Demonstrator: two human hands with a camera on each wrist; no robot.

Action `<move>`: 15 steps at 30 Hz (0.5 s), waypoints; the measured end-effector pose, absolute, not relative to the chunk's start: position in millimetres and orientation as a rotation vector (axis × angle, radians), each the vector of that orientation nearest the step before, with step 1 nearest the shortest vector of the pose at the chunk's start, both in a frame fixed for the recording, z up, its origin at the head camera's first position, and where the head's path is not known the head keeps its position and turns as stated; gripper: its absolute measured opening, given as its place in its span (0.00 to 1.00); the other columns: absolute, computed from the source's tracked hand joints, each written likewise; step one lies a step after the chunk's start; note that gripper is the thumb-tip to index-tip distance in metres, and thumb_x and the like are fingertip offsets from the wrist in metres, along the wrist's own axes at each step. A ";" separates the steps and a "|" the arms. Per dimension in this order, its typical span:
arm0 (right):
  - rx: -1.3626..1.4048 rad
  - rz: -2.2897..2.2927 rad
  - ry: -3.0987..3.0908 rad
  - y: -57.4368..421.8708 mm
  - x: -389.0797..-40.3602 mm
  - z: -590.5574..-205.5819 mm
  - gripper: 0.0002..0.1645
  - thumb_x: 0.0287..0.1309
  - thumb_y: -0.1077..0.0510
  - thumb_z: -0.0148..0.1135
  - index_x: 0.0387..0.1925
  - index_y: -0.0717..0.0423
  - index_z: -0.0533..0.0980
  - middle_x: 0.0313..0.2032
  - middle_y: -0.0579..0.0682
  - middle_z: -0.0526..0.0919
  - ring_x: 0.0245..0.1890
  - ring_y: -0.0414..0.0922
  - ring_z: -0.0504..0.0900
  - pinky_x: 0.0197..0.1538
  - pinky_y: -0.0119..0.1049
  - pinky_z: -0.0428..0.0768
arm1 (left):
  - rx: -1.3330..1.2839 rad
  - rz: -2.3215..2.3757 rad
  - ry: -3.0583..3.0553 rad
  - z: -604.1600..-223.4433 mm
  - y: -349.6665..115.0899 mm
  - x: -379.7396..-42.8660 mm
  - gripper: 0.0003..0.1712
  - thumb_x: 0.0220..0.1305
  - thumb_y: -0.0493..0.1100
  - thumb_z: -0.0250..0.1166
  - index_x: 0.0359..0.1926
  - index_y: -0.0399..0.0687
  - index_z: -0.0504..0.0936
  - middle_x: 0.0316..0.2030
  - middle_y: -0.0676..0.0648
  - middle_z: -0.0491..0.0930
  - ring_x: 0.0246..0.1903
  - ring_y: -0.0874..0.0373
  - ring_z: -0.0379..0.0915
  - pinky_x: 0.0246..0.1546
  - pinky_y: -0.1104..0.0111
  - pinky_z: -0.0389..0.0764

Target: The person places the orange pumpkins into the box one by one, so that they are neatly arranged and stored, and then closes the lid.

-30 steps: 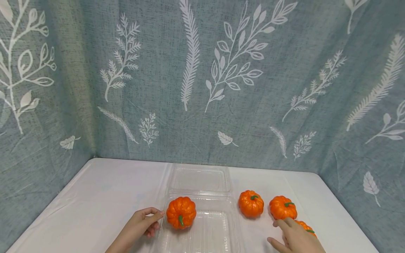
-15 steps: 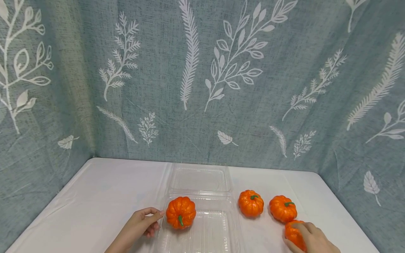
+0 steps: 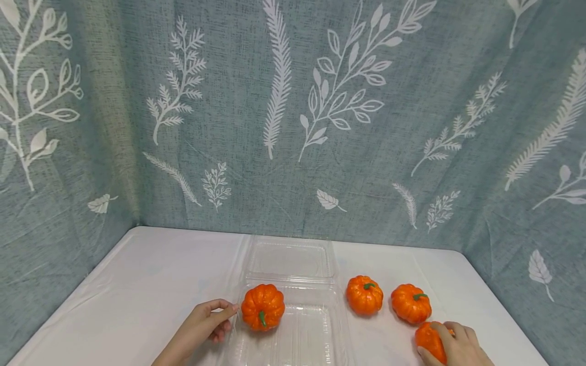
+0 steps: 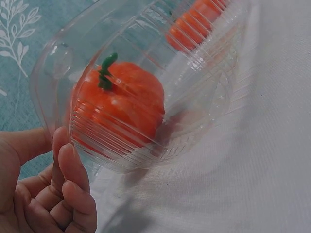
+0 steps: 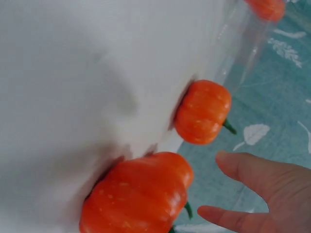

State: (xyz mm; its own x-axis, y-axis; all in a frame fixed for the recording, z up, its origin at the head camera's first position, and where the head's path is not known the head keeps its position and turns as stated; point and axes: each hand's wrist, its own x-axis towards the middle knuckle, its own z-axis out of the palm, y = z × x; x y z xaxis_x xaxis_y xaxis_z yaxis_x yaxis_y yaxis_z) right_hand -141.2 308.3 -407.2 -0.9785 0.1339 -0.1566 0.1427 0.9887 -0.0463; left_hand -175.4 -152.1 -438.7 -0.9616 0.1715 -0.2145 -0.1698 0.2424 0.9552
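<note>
Pinching the left rim of the clear container at lower centre, the left hand sits beside the orange pumpkin inside it; at lower right, the right hand spreads thumb and fingers wide about the lowest pumpkin, contact unclear; above it, a third pumpkin and a fourth pumpkin rest on the white table.

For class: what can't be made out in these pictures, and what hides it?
Head: part of the nearest pumpkin, covered by the right hand.
Head: near end of the clear container, cut by the bottom edge.
Left wrist: part of the left hand, cut by the left edge.
Right wrist: the topmost pumpkin, blurred, cut by the top edge.
</note>
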 end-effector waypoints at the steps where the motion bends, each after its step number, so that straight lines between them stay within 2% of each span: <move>1: 0.208 -0.071 2.981 309.2 -141.6 -408.1 0.50 0.42 0.23 0.57 0.52 0.61 0.71 0.45 0.60 0.71 0.43 0.57 0.68 0.43 0.54 0.76 | -0.002 1.778 2.243 -439.2 -152.1 -175.8 0.22 0.65 0.53 0.56 0.39 0.35 0.75 0.17 0.53 0.72 0.15 0.62 0.66 0.18 0.73 0.70; 8: 0.260 -0.058 2.940 314.7 -144.9 -415.2 0.53 0.39 0.21 0.56 0.52 0.60 0.70 0.44 0.61 0.71 0.44 0.59 0.67 0.42 0.55 0.76 | -0.003 1.777 2.235 -440.6 -152.2 -176.6 0.21 0.65 0.53 0.56 0.38 0.36 0.76 0.16 0.53 0.72 0.15 0.63 0.66 0.18 0.73 0.70; 15: 0.305 -0.110 2.921 315.5 -146.7 -419.7 0.52 0.39 0.23 0.59 0.53 0.60 0.70 0.45 0.60 0.70 0.42 0.58 0.69 0.39 0.56 0.77 | 0.002 1.779 2.229 -439.3 -152.2 -176.3 0.21 0.65 0.53 0.56 0.38 0.36 0.76 0.16 0.53 0.72 0.15 0.63 0.66 0.18 0.73 0.70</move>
State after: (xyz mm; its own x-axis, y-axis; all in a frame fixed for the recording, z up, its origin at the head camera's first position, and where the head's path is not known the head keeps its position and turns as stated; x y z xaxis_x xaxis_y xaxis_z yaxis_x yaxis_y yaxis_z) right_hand -146.7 315.5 -419.7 -0.9582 0.1966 -0.2080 0.2116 0.9759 -0.0524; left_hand -176.3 -152.2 -439.3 -0.9582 0.1796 -0.2225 -0.1772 0.2378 0.9550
